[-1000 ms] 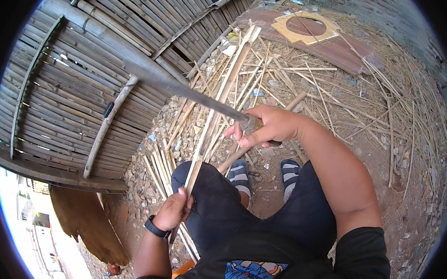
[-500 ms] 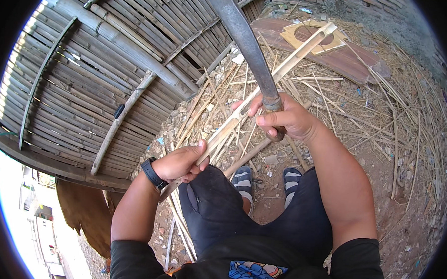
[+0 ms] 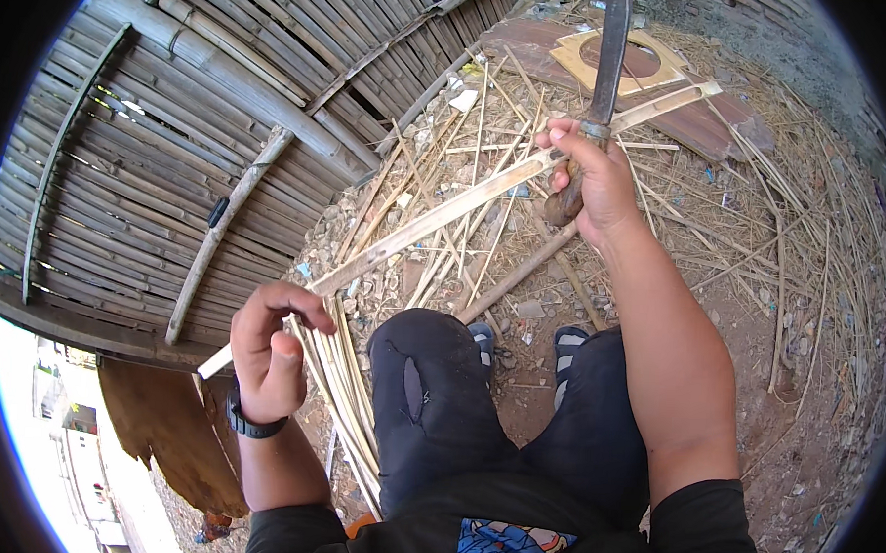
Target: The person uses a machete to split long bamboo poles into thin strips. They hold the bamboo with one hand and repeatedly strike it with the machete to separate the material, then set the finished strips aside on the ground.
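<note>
We have one grey slatted bamboo wall (image 3: 149, 224) at left, beside brown, stick-littered earth ground (image 3: 533, 358). One long pale split-bamboo strip (image 3: 456, 210) slants over it, flatter than earlier. One dark curved metal knife (image 3: 612, 61) rises from our right hand (image 3: 605, 185), fingers wrapped round its handle. Our left hand (image 3: 267, 353), earlier clasping the strip, now spreads thumb and fingers.

One left hand (image 3: 270, 353), one right hand (image 3: 602, 180), one knife (image 3: 607, 81), one split bamboo (image 3: 446, 215), one wristwatch (image 3: 256, 428), two sandals (image 3: 566, 346) and many thin strips (image 3: 342, 376) are showing.
</note>
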Motion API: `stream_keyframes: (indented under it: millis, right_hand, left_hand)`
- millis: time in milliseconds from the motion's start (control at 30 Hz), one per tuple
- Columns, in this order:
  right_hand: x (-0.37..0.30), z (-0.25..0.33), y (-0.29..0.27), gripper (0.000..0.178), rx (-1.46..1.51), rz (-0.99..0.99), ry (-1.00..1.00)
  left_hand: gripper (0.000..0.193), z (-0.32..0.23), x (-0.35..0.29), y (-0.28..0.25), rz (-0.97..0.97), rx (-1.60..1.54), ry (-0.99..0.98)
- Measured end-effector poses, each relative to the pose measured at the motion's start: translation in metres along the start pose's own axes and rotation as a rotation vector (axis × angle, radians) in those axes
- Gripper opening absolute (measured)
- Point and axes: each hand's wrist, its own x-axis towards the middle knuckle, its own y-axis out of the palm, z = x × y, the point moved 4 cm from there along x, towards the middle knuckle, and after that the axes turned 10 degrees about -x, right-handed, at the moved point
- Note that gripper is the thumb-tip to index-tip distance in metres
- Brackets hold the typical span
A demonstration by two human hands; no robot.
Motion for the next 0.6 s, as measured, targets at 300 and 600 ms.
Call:
stream_keyframes:
  millis: [300,600]
  right_hand:
    - [0.027,-0.021,-0.033,0.029,0.272,-0.171,0.125]
    - [0.021,-0.034,-0.05,0.028,0.268,-0.196,0.206]
  left_hand:
    - [0.102,0.112,-0.053,-0.065,-0.469,-0.658,-0.211]
    - [0.12,0.056,0.091,-0.115,-0.901,-0.974,0.403]
